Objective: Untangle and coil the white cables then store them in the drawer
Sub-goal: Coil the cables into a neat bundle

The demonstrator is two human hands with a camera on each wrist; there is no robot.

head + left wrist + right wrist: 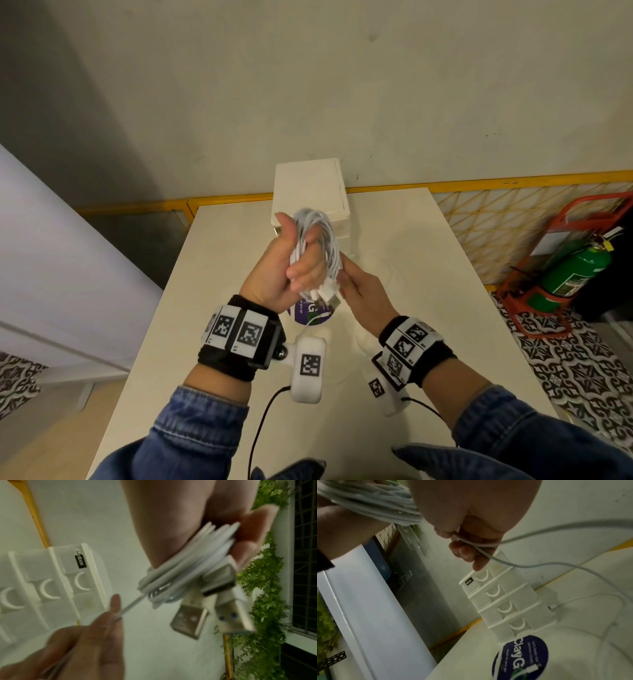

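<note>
My left hand (301,267) is raised over the table and grips a coil of white cables (317,236), thumb up; USB plugs (188,616) hang from the coil's lower end. My right hand (352,284) is just right of the coil and pinches a loose white strand (539,534) that leads off it. Its fingers (471,553) curl round that strand. Behind the hands stands the white drawer unit (310,195), with all of its several drawers (503,601) shut. Another white cable (553,607) lies loose on the table beside the unit.
The white table (428,274) is narrow, with open floor on both sides. On it, below the hands, lies a round purple disc (310,313). A yellow mesh fence (496,219) runs behind the table, and a green fire extinguisher (575,270) stands to the right.
</note>
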